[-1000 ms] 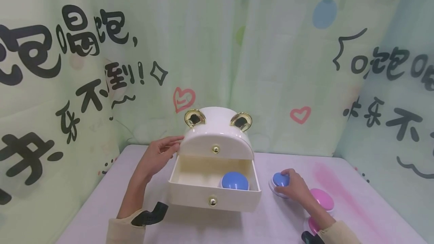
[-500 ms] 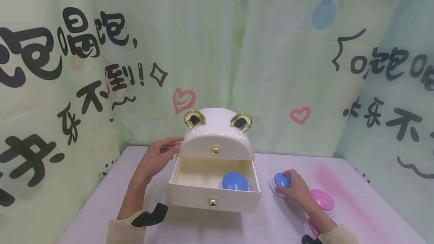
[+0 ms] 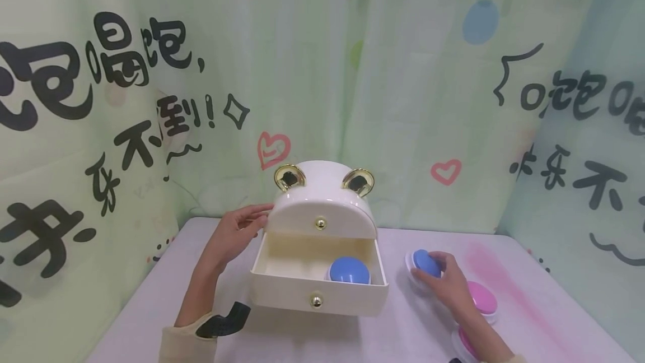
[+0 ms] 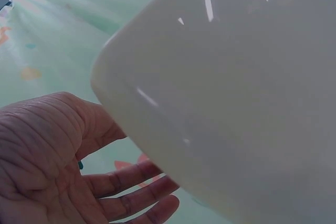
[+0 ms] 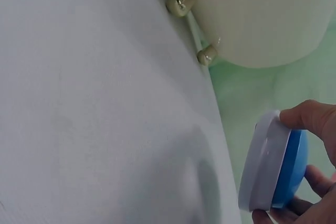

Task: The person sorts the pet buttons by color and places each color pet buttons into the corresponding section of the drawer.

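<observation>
My right hand (image 3: pixel 450 284) pinches a round push button (image 3: pixel 427 263) with a blue dome and a white base, to the right of the box. In the right wrist view the button (image 5: pixel 265 166) is tipped on its side, thumb on one edge and fingers on the other. A white two-drawer storage box (image 3: pixel 322 209) with gold-rimmed frog eyes stands mid-table. Its lower drawer (image 3: pixel 282 291) is pulled out, and another blue push button (image 3: pixel 349 269) sits inside on the right. Fingers of my left hand (image 3: pixel 234 237) rest loosely against the box's left side, nearly straight in the left wrist view.
Two pink push buttons, one farther (image 3: pixel 484 297) and one nearer (image 3: pixel 466 343), lie on the table (image 3: pixel 403 335) by my right forearm, which partly covers them. A printed green curtain (image 3: pixel 403 99) stands behind the table and along both sides.
The right hand has shifted slightly right and tilted the blue button, which lay flatter before. The left hand, the box and the button in the drawer stay as they were.
</observation>
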### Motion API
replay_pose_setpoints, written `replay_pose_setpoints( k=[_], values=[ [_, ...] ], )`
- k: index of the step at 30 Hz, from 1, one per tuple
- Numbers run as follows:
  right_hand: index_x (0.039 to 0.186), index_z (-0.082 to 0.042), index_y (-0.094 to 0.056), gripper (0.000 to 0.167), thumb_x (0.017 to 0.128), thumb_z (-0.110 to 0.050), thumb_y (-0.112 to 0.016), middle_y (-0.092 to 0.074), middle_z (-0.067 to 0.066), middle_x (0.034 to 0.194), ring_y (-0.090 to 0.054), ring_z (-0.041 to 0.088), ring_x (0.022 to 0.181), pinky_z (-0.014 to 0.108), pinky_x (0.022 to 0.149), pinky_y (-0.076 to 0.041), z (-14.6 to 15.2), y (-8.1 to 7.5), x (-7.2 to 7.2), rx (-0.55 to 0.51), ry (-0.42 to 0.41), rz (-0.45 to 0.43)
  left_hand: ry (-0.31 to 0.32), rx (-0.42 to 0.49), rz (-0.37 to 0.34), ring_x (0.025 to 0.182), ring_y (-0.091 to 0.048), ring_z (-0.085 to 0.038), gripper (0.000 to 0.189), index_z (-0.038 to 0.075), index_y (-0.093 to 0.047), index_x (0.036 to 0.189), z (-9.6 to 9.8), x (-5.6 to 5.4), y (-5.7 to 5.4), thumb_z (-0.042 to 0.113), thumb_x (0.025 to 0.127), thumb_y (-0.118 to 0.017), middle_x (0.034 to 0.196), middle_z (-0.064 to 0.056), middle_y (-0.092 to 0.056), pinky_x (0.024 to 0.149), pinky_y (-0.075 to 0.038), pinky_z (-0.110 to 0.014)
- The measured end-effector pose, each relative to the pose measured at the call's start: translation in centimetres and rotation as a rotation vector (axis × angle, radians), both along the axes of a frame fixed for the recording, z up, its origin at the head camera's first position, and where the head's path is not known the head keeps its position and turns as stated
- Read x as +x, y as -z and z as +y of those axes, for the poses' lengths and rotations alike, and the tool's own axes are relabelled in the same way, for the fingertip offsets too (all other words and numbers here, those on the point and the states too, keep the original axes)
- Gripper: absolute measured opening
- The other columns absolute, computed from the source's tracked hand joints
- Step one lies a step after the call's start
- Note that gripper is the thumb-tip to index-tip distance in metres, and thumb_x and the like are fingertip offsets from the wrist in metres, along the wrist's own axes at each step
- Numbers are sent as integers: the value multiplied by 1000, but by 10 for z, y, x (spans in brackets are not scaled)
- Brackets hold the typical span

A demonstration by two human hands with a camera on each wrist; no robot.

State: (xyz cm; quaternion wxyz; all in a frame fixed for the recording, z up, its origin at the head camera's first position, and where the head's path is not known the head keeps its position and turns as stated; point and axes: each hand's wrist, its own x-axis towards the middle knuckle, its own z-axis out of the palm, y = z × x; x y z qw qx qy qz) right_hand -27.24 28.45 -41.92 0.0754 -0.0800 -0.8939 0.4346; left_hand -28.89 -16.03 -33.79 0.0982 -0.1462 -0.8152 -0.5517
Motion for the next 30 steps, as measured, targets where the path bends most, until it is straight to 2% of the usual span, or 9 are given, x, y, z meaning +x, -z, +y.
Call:
replay_pose_setpoints(
  k=[6,14,19,23,26,28,30],
  values=[
    [153,7,-26,89,93,-37,-75,-31,34,156,-28,50,146,63,117,-26,-6,-6,9,-55,-10,13,1,0,5,119,-65,-33,37,9,-64,139,0,0,0,18,104,-59,133,-19,-66,95,-55,-45],
    [154,5,-26,92,91,-38,-78,-29,32,159,-26,49,148,59,117,-31,-16,-12,21,-110,1,53,-3,-3,0,118,-65,-33,37,9,-64,139,0,0,-1,18,104,-59,133,-19,-66,95,-55,-45],
    [153,5,-27,89,91,-35,-79,-30,31,158,-26,48,149,59,118,-30,-24,-17,29,-155,17,125,-2,-1,1,118,-65,-34,37,9,-64,139,1,1,-2,18,104,-59,132,-19,-66,95,-55,-46],
    [149,4,-32,80,92,-27,-79,-37,27,155,-31,45,148,57,117,-31,-31,-20,37,-189,28,223,0,3,2,118,-65,-34,36,8,-64,139,1,1,-3,17,104,-60,132,-19,-67,95,-54,-45],
    [147,2,-38,73,91,-22,-79,-43,22,152,-37,39,146,31,115,-39,-36,-24,43,-214,44,289,0,0,5,117,-66,-33,36,8,-64,139,1,1,-3,16,104,-60,132,-19,-67,93,-54,-40],
    [146,1,-40,72,91,-20,-80,-45,19,150,-40,35,145,13,105,-40,-40,-27,47,-232,52,319,1,-3,10,117,-66,-33,36,8,-64,139,1,2,-2,17,104,-60,132,-19,-67,91,-54,-37],
    [147,-1,-41,72,90,-21,-80,-46,18,150,-41,32,144,1,93,-36,-44,-30,51,-249,59,331,2,-6,13,117,-66,-33,37,8,-64,139,0,3,-2,17,104,-60,132,-19,-67,90,-54,-36]
  ],
)
